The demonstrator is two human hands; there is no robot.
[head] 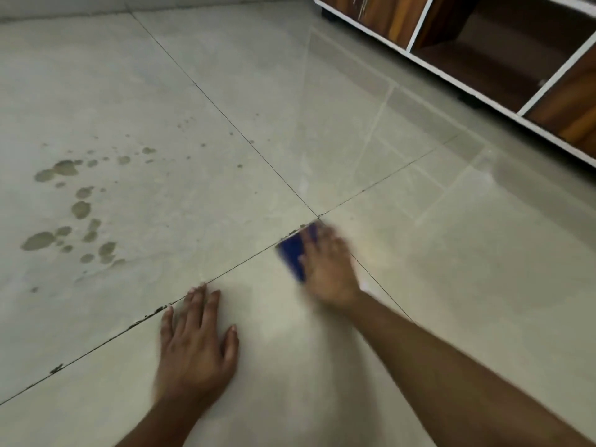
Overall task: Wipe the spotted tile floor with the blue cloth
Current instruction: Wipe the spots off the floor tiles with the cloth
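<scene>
- Pale glossy tile floor [435,285], dark grout lines crossing near centre; cluster of brownish spots [74,208] at nine o'clock, grime along the grout at seven o'clock.
- Wood-and-white shelf unit [483,56] at one o'clock, on dark feet; open compartment shadowed, contents not discernible.
- Blue cloth [295,254], dark and motion-blurred, flat on the floor just right of centre beside the grout crossing.
- Right hand [329,272] pressing flat on the cloth, fingers extended, not curled.
- Left hand [196,346] at six o'clock, spread flat on bare tile, holding nothing.
</scene>
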